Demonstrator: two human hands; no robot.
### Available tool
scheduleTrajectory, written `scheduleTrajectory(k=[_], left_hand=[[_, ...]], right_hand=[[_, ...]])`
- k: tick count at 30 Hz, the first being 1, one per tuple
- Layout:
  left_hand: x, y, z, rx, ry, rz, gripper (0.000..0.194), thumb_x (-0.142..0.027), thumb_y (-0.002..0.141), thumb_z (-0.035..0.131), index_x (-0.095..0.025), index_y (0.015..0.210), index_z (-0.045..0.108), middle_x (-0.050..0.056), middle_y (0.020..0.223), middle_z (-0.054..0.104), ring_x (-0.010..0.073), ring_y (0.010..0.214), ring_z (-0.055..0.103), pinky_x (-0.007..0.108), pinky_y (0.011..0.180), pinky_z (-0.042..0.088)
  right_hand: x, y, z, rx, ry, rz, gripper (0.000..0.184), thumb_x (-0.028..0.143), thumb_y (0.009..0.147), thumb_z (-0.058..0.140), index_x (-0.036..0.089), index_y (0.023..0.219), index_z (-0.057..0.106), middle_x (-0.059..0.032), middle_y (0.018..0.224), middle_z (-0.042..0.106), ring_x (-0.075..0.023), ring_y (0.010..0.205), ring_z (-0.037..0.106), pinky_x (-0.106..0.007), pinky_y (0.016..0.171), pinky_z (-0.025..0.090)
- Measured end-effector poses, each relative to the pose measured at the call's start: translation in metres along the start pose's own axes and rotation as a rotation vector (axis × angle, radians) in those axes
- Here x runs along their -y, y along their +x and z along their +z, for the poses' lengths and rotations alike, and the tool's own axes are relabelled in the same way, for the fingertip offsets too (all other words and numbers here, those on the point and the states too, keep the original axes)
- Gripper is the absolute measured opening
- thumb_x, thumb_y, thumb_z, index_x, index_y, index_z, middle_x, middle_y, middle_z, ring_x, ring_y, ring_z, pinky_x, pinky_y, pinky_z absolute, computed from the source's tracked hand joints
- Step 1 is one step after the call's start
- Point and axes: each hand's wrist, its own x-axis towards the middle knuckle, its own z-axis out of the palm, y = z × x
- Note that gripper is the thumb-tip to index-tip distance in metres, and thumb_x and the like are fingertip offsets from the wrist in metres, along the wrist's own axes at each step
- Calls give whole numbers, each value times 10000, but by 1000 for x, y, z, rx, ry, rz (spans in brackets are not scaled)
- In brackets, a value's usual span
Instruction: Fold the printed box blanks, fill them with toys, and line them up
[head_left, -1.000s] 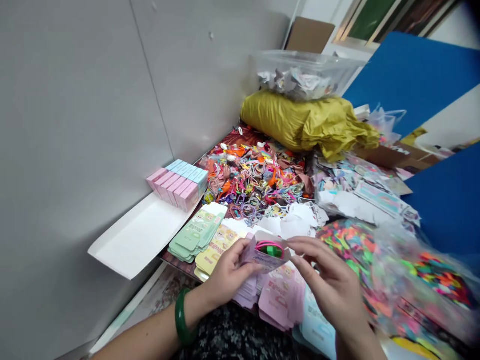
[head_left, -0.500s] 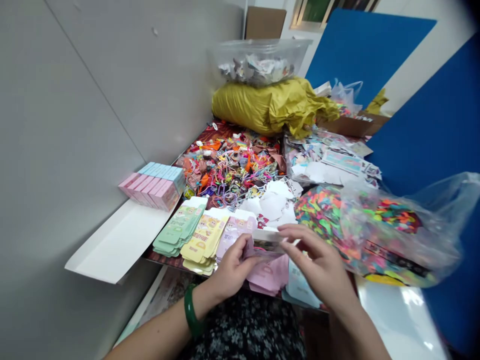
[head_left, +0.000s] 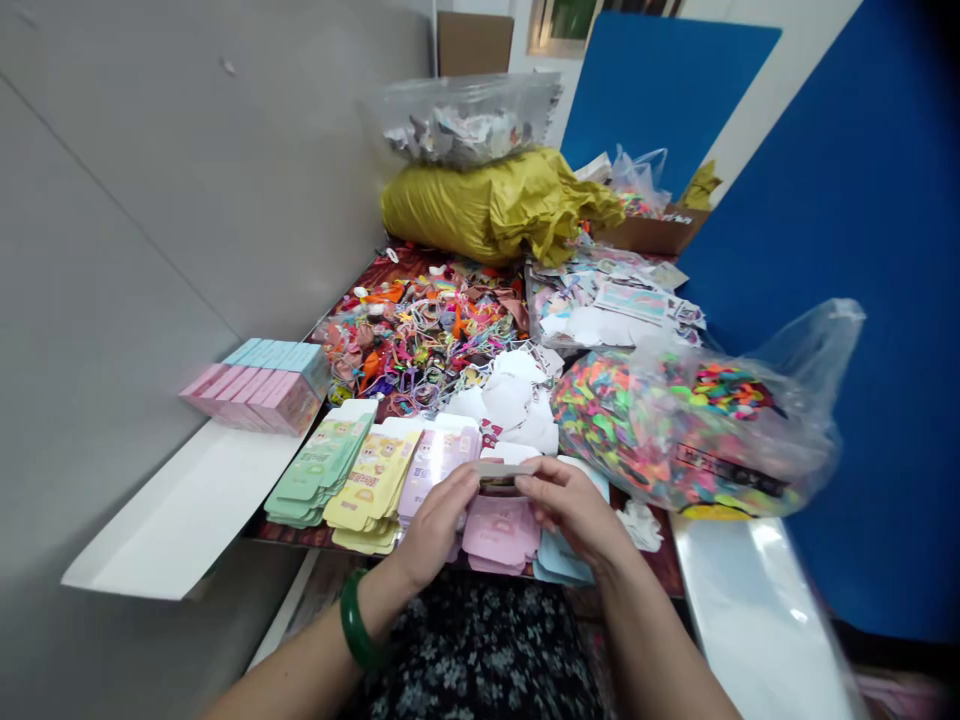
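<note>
Between my two hands is a small paper box (head_left: pixel 501 472), seen nearly end-on, its flap edge toward me. My left hand (head_left: pixel 441 522), with a green bangle at the wrist, is closed on the box's left side. My right hand (head_left: pixel 571 505) pinches its right side. Just below lies a stack of flat pink cartons (head_left: pixel 501 535), with light blue cartons (head_left: pixel 559 558) beside it, partly under my right hand. To the left are stacks of purple cartons (head_left: pixel 433 465), yellow cartons (head_left: pixel 373 475) and green cartons (head_left: pixel 322 465). What the box contains is hidden.
Small colourful trinkets (head_left: pixel 427 330) and white paper pieces (head_left: pixel 517 395) cover the table's middle. A clear bag of bright pieces (head_left: pixel 675 430) lies right. Pink-and-blue boxes (head_left: pixel 259 385) stand on a white tray (head_left: pixel 180 520) by the wall. A yellow sack (head_left: pixel 487 205) lies behind.
My right hand's fingers have come from above the box's open flap to its right side. The flap now looks folded down. The whole view has shifted.
</note>
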Motion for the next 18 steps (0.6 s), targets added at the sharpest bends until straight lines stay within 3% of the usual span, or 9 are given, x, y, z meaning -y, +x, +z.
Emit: scheduleTrajectory(k=[5, 8, 11, 18], left_hand=[[-17, 6, 7, -87, 137, -53, 291, -302, 889, 551, -223, 1162, 611, 44, 1141, 676, 212, 1065, 606, 337, 942, 465], [-21, 9, 4, -156, 295, 114, 181, -233, 829, 624, -207, 1003, 665, 53, 1030, 686, 211, 978, 623, 331, 863, 488], [-17, 9, -7, -139, 432, 324, 98, -164, 804, 640, -203, 868, 704, 59, 969, 692, 207, 956, 630, 334, 856, 493], [-10, 1, -19, -80, 615, 484, 183, -106, 833, 606, -207, 937, 716, 80, 1012, 713, 201, 956, 657, 343, 865, 519]], right_hand=[[-2, 3, 2, -38, -25, -57, 256, 348, 677, 770, 181, 839, 663, 54, 582, 543, -41, 404, 365, -175, 379, 264], [-4, -1, 0, -137, -188, -343, 155, 310, 744, 719, 208, 860, 699, 4, 684, 622, -88, 503, 495, -202, 444, 372], [-6, -7, -3, -115, -432, -630, 82, 266, 785, 690, 225, 838, 738, -72, 952, 688, -179, 802, 638, -258, 602, 493], [-9, -14, -5, -46, -708, -864, 212, 248, 815, 681, 256, 1022, 725, -86, 1041, 704, -227, 951, 669, -347, 784, 558]])
